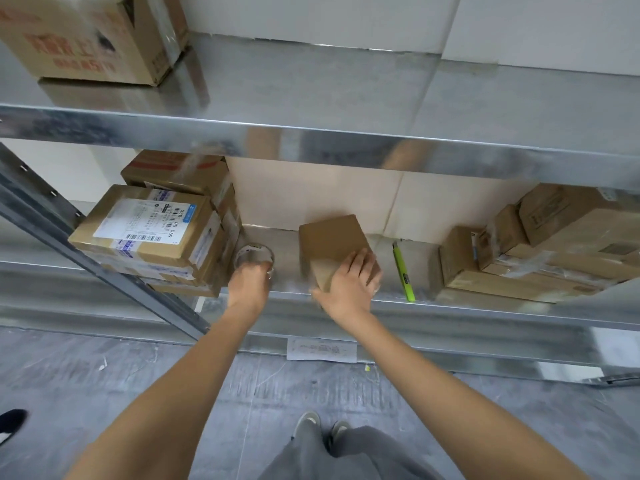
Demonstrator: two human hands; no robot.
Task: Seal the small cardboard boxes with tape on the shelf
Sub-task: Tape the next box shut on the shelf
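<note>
Galvanised metal shelving (311, 140) stands against a pale panelled wall (311, 19) above a scuffed grey concrete floor (86, 375).

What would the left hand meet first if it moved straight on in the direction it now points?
The left hand already grips the clear tape roll, so it meets that first. Past the roll, probably the back wall; depth is unclear.
</note>
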